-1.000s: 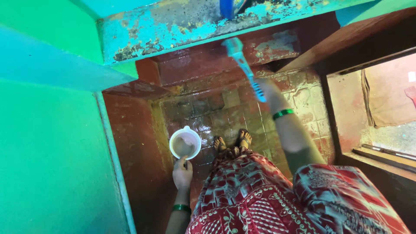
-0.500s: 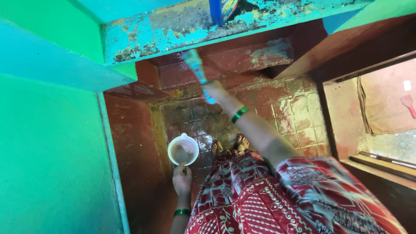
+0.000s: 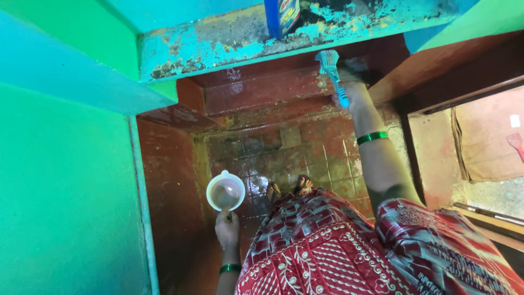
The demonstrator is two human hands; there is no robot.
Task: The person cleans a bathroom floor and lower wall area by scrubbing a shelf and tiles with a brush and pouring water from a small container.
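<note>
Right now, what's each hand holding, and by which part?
Left hand grips the white plastic mug by its handle, near the rim. Right hand grips the turquoise plastic scrub brush by the handle's lower end.

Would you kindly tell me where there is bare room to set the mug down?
The wet tiled floor between the step and the feet is bare. The shelf left of the blue bottle is free but grimy. Around the right hand with the brush it is crowded.

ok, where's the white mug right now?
In the head view the white mug is at lower left of centre, held by its handle in the left hand, above the wet tiled floor, just left of the person's feet.
</note>
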